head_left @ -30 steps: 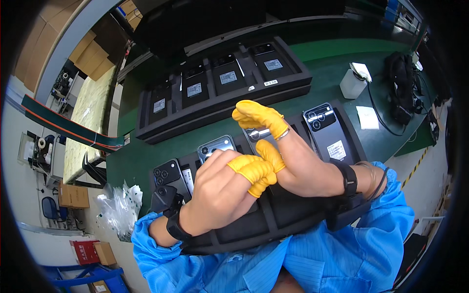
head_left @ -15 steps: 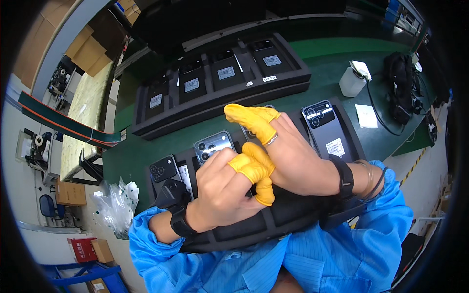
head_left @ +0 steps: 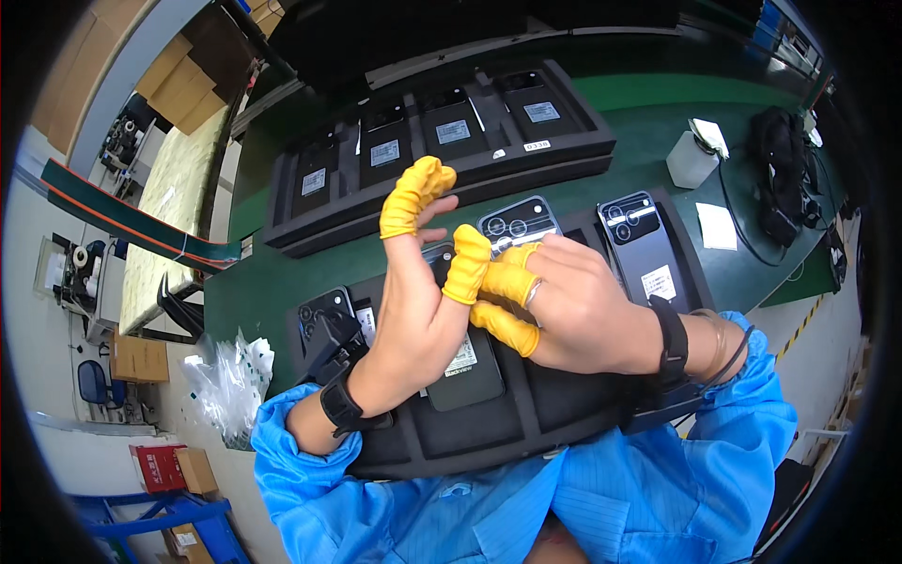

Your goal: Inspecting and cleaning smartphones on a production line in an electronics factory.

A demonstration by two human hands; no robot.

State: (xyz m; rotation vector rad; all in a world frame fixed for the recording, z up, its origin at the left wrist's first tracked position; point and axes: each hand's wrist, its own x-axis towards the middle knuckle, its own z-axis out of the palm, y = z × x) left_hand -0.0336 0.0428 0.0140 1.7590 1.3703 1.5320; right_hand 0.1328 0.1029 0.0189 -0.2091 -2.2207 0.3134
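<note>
My left hand (head_left: 406, 315) is raised with fingers apart, a yellow finger cot (head_left: 406, 202) on its index finger and another yellow finger cot (head_left: 467, 263) on its thumb. My right hand (head_left: 592, 305), also in yellow cots on thumb and index finger, pinches the left thumb's cot near its base. Under both hands lies a black foam tray (head_left: 564, 428) holding phones: a dark phone (head_left: 639, 249) at right, a silvery phone (head_left: 520, 216) in the middle, a phone (head_left: 479, 381) partly behind my left hand and a dark phone (head_left: 326, 305) at left.
Beyond, a second black foam tray (head_left: 442, 193) holds several labelled phones on the green table (head_left: 648, 160). To the right stand a white container (head_left: 692, 160), a paper (head_left: 717, 227) and a black bag (head_left: 780, 169). Clear plastic bags (head_left: 230, 385) lie at left.
My left hand has opened and turned upright, fingers now extended. My right hand's fingers have bent from stretched out to pinching the cot on my left thumb. The view has shifted slightly.
</note>
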